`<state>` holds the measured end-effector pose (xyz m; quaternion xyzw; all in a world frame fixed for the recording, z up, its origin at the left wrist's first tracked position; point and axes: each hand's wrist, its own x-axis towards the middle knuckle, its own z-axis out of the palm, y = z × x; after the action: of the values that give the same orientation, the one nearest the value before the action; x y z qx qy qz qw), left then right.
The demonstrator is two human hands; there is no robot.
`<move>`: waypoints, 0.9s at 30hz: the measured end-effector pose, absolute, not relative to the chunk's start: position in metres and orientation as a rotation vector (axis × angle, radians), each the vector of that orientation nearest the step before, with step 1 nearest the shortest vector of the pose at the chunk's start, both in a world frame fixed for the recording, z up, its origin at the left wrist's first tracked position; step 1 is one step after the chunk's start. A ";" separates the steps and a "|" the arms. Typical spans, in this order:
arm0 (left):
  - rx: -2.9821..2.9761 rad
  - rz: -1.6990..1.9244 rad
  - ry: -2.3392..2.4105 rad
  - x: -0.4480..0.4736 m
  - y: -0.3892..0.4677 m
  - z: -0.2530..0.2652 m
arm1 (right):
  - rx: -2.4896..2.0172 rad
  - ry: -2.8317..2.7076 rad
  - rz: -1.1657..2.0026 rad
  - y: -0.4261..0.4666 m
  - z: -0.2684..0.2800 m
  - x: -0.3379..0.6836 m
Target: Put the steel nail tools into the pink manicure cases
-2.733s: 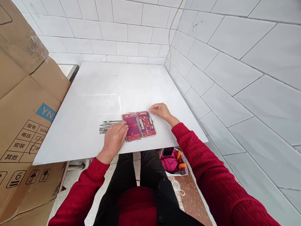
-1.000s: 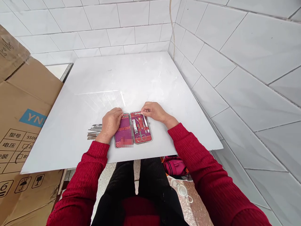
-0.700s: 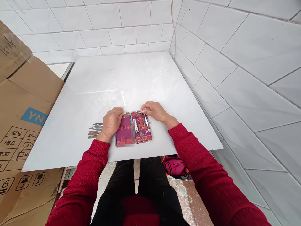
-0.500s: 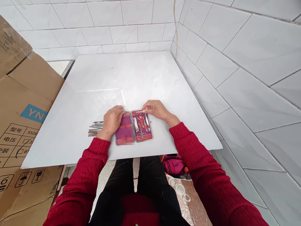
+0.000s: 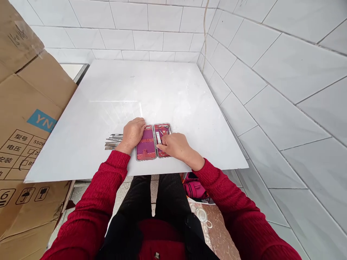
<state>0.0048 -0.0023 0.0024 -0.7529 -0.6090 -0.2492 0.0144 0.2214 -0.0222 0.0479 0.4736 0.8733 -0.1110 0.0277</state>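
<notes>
An open manicure case (image 5: pixel 146 144) with a purple lining and red trim lies flat on the white board. My left hand (image 5: pixel 133 133) is closed on its left edge, thumb side against the lining. Over the right half, my right hand (image 5: pixel 176 144) is bent with thumb and forefinger close together. Those fingertips are at the lower end of a silver nail clipper (image 5: pixel 158 137); what they pinch, if anything, is hidden. Small metal tools (image 5: pixel 164 127) show above that hand, which covers the lower right part of the case. Left of my left hand lie several metal manicure tools (image 5: pixel 112 142).
The white board (image 5: pixel 151 86) reaches back to the tiled wall (image 5: pixel 148 41). A large cardboard box (image 5: pixel 32 97) stands along its left side. Below the front edge are a pink-and-black bag (image 5: pixel 196 186) and a clear lidded container (image 5: pixel 201 215).
My right hand has moved down from the top edge of the case's right half to its lower part, covering the scissors. My left hand stays on the left edge. The camera view has shifted slightly.
</notes>
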 end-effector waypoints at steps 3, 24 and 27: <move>-2.347 -0.771 -1.892 0.004 -0.003 0.002 | 1.498 2.679 -0.276 -0.024 0.043 0.211; -2.360 -0.820 -1.877 0.002 -0.003 0.001 | 2.039 2.592 -0.418 0.012 0.027 0.316; -2.360 -0.808 -1.876 0.002 -0.003 0.001 | 1.995 2.567 -0.322 0.020 0.030 0.314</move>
<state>0.0020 -0.0029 0.0010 -0.7561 -0.6010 -0.2588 0.0104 0.3140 0.0199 0.0304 0.6095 0.7841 -0.0982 -0.0627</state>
